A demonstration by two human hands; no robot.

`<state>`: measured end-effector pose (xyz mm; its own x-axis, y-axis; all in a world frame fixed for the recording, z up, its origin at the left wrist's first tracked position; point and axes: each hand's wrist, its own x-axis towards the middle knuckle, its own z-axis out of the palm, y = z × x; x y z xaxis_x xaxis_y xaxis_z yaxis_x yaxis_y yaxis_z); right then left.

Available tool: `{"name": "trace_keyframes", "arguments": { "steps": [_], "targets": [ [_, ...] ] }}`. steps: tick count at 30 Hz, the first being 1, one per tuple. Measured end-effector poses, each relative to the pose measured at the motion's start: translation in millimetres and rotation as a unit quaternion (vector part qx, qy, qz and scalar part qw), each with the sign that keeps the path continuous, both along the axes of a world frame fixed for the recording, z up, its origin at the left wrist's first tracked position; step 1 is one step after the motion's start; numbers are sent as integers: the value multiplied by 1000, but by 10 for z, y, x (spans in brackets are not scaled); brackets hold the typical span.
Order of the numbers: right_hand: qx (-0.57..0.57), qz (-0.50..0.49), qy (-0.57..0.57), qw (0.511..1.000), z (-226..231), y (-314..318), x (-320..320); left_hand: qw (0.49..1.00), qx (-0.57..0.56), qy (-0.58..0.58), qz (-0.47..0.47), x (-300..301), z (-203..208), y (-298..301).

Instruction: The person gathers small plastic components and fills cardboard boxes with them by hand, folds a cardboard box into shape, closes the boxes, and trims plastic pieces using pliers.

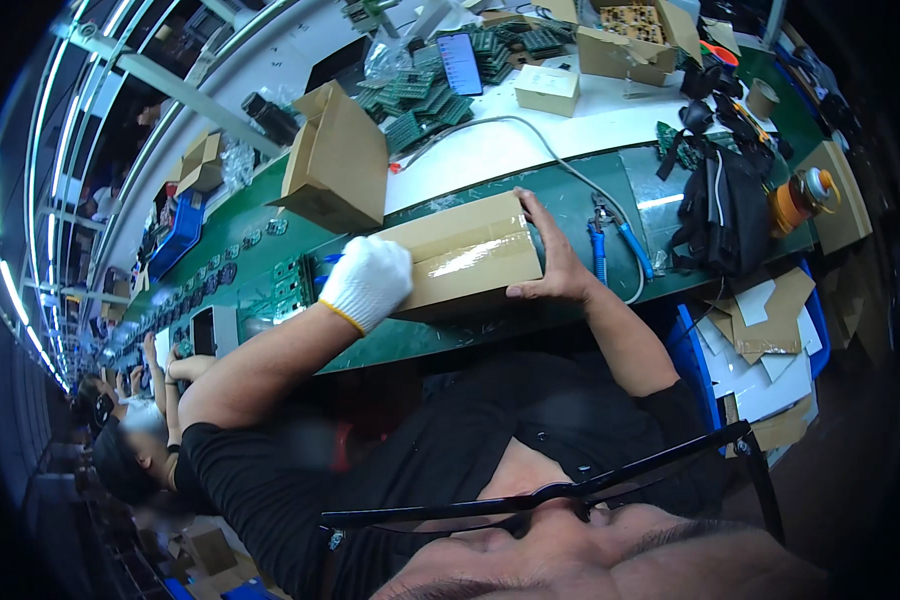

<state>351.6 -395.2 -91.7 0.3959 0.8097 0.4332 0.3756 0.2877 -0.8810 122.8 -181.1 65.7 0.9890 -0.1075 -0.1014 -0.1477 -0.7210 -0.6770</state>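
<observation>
A long closed cardboard box with shiny clear tape along its top lies in front of me on the green mat. My left hand, in a white knit glove with a yellow cuff, is closed at the box's left end. A slim blue pen sticks out from the far side of that fist; most of it is hidden. Bare, my right hand clasps the right end of the box, thumb on the near edge and fingers on the far edge.
Blue-handled cutters and a grey cable lie right of the box. Behind stand an open carton, green circuit boards, a phone and a small box. A black bag and orange bottle are at right.
</observation>
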Motion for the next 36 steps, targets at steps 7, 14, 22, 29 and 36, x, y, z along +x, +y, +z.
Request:
{"name": "trace_keyframes", "arguments": {
  "steps": [7,14,22,29,36],
  "targets": [
    [0,9,-2,1000,-50,-15,3,941,-6,107,321,-893,257,498],
    [23,-19,-18,999,-22,-37,-90,881,-348,-223,229,-493,535,-132],
    [-40,-238,-232,942,327,-313,-990,878,-361,-99,297,-169,226,204],
    [81,45,-215,972,302,-262,-874,910,-302,-146,245,232,21,415],
    [109,-220,-291,925,851,271,-473,968,-180,-32,172,565,254,122]
  ]
}}
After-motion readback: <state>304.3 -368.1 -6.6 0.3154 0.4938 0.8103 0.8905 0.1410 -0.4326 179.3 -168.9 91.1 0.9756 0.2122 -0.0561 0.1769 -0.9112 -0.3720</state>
